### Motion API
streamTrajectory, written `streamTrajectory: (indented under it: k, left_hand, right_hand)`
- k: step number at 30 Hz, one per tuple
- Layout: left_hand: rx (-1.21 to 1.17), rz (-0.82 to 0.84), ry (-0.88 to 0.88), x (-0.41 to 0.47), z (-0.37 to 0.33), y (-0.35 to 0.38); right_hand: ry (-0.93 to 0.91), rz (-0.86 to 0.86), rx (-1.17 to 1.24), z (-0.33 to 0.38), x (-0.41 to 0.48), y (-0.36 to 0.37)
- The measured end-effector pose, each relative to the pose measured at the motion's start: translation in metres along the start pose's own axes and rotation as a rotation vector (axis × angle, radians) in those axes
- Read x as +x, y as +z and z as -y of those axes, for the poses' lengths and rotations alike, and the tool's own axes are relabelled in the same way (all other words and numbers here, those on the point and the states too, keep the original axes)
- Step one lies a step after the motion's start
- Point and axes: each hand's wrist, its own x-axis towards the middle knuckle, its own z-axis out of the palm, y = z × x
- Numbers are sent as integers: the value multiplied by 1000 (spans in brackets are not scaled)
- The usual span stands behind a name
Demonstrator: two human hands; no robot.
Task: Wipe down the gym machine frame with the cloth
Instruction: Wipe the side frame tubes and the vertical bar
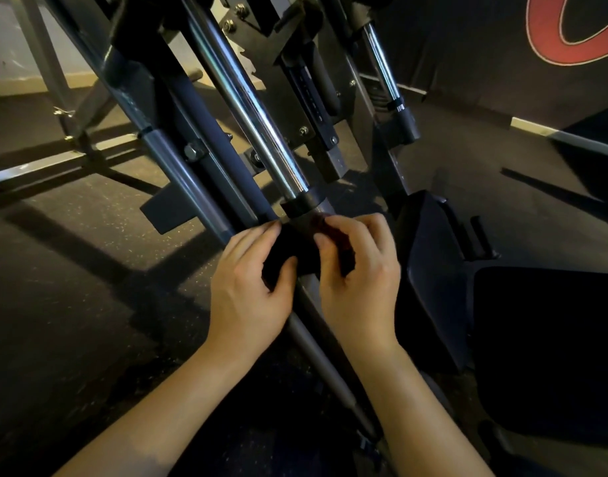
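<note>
The left hand [251, 287] and right hand [361, 280], low at centre, each pinch an end of the dark cloth [285, 246], drawn across the slanting frame bar [316, 335], probably to rub round it.

Count from where I crouch. Two hands, mine: left hand [251, 287], right hand [357, 280], both mid-frame. One cloth [289, 249], dark, between them. Two chrome rods: centre rod [247, 108], upper-right rod [382, 60]. Two bolts at top centre: upper bolt [241, 9], lower bolt [229, 25]. One big hex nut [192, 153], left of centre. One red logo [571, 29], upper right corner. One black pad [550, 339], lower right.
</note>
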Motion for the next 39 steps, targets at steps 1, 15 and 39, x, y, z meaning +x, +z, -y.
streamTrajectory:
  k: [1,15,39]
  left_hand:
    - [2,5,-13,0,-1,0]
    - [-7,-14,-11,-11,-5,18]
    - [212,-117,-504,1,-71,45]
  right_hand:
    - [49,-1,12,-2,3,-3]
    - [473,478,117,-10,72,-59]
    - [562,1300,644,-116,136,-3]
